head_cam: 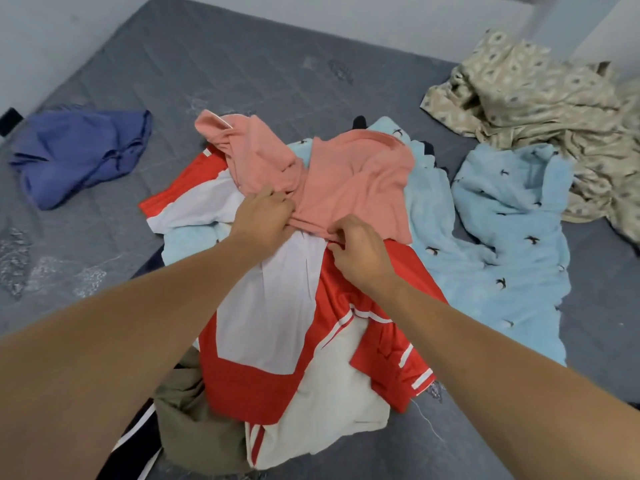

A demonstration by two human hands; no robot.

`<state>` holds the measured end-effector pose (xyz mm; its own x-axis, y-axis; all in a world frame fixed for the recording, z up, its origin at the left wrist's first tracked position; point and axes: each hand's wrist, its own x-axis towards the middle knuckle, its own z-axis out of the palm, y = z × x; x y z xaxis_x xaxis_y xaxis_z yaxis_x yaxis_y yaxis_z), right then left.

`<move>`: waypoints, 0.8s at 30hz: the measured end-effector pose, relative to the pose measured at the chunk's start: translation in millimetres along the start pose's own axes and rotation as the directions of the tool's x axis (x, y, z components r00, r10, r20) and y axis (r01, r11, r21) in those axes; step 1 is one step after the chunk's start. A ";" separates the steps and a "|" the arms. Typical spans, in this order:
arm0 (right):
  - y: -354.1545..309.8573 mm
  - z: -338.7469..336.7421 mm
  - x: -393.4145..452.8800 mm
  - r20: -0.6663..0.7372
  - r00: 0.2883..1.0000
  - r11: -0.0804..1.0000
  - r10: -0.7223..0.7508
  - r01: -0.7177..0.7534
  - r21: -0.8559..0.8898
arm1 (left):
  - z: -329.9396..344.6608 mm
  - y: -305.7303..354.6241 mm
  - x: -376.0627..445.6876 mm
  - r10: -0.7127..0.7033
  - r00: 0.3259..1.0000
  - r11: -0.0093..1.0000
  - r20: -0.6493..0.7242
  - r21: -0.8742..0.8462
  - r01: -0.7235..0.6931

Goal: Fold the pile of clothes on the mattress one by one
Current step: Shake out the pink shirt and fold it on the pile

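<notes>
A salmon-pink garment (353, 174) lies crumpled on top of the pile in the middle of the grey mattress (207, 64). My left hand (265, 216) grips its bunched near edge, and my right hand (358, 247) pinches the same edge just to the right. Under it lies a red and white jersey (287, 323), spread toward me. A light blue fabric with small dark birds (502, 216) spreads out to the right of the pile. An olive garment (187, 420) and a dark one with white stripes (138, 434) stick out at the near left.
A blue garment (76, 154) lies apart at the left of the mattress. A beige patterned cloth (540, 98) is heaped at the far right, against the pale wall (346, 15). Bare mattress shows at the back and left.
</notes>
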<state>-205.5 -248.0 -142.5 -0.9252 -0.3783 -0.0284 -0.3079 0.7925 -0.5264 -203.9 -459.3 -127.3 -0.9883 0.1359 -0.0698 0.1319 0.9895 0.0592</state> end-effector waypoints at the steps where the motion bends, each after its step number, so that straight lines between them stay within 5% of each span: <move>1: -0.6 -4.3 0.5 -0.035 0.999 1.000 -0.006 0.006 0.007 | -3.2 1.8 -1.3 0.013 1.000 1.000 -0.017 -0.011 -0.013; 11: -4.6 -48.4 -32.7 -0.049 0.990 0.990 -0.135 0.137 0.042 | -44.2 9.7 -72.5 0.078 0.973 0.920 -0.217 -0.361 -0.155; 16: -25.0 -78.5 -81.7 0.068 0.988 0.990 -0.137 0.139 -0.021 | -65.9 25.1 -123.5 0.054 0.981 0.907 -0.188 -0.401 -0.127; 24: -63.5 -172.2 -154.8 0.164 0.964 0.972 -0.211 0.188 0.144 | -144.4 66.9 -212.6 -0.037 0.993 0.828 -0.109 -0.561 -0.031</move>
<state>-80.8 -157.3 41.6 -0.7905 -0.6099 -0.0554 -0.4414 0.6301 -0.6388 3.8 -429.1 35.3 -0.9950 0.0932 0.0368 0.0963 0.7870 0.6094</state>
